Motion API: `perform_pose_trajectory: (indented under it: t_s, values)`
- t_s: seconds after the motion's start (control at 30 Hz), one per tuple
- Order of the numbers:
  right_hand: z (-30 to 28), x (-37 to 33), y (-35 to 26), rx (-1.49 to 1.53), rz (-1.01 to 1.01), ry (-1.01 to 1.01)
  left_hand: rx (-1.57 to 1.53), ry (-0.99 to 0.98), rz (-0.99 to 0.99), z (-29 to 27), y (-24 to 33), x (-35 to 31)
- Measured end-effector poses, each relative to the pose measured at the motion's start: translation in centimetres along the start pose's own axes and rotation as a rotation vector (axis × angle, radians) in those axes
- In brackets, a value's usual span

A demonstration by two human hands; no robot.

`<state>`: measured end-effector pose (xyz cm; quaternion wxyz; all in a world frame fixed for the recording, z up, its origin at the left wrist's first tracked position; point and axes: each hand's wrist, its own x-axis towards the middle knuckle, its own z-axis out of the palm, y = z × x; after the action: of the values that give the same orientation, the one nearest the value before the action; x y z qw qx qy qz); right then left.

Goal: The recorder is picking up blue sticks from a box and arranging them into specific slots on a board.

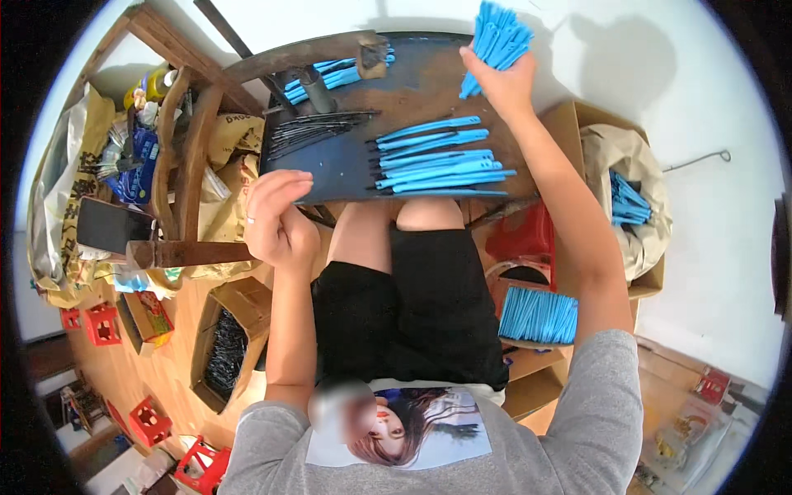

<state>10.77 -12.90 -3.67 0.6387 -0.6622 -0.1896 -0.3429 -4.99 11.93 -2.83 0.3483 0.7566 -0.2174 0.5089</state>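
Note:
My right hand [509, 82] is closed around a thick bundle of blue plastic sticks [502, 41], raised over the far right of the dark worktable [429, 78]. My left hand [282, 216] is at the table's near left edge, its fingers loosely bent and apart from the thumb, with nothing visible in it. A row of blue sticks with black tips [441, 161] lies across the table in front of my knees. Left of that row is a loose pile of thin black rods [318, 130]. More blue sticks [337, 77] lie at the back left, partly hidden behind a metal post [318, 89].
A wooden frame [194, 140] stands at the left, with a phone [114, 225] resting by it. A carton with a paper liner [652, 157] at the right holds blue pieces. Below are a box of blue sticks [539, 315] and a carton of black parts [224, 351].

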Motion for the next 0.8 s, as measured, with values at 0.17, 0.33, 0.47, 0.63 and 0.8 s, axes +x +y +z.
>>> perform_pose_trajectory:
  t_s: [0.17,0.33,0.47,0.63,0.8]
  values:
    - [0.0,0.4,-0.9,-0.219,0.238,-0.216,-0.017,0.034,-0.120,0.5,-1.1,-0.8]
    - [0.0,0.9,-0.7,-0.357,0.132,-0.196,-0.113,0.022,-0.196,0.9,-1.3,-1.3]
    - [-0.8,2.4,-1.2,-0.676,-0.190,-0.394,-0.152,-0.006,-0.248,0.3,-1.2,-1.3]
    - [-0.7,3.1,-0.4,-0.977,-0.356,-0.782,-0.113,-0.182,-0.244,0.0,-2.6,0.3]
    - [-0.1,1.7,0.4,-1.090,-0.483,-0.800,0.028,-0.393,-0.258,0.7,-3.9,1.6]
